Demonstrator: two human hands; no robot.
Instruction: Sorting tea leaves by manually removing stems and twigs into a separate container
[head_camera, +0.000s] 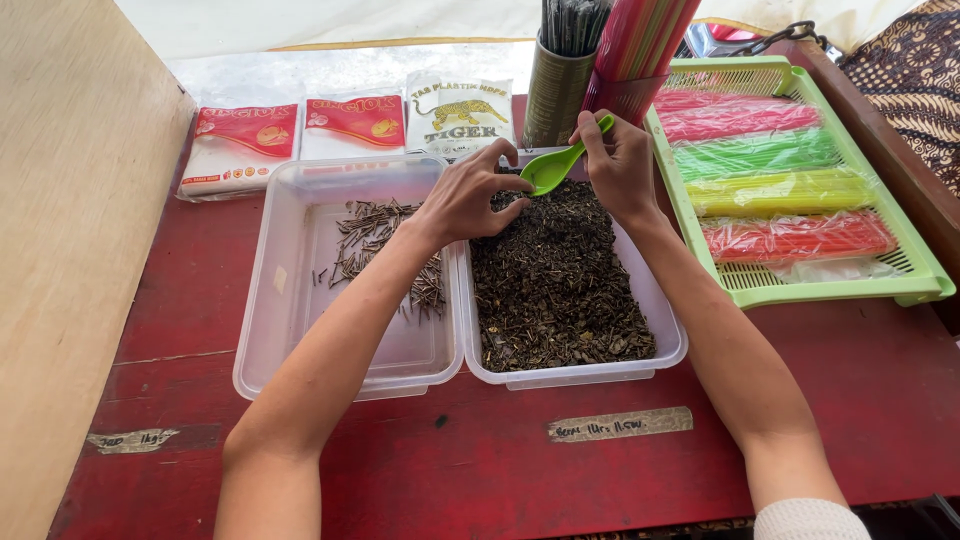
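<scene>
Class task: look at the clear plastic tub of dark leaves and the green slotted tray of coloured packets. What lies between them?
In the head view, only the person's right forearm and bare red table lie between them.

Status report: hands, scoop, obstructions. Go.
Right hand grips green scoop. Left hand picks at dried leaves in right tub. No obstructions.

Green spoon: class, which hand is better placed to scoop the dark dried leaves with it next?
Right, probably. The right hand already grips the green spoon by its handle above the leaf-filled tub; the left hand only touches the bowl.
</scene>
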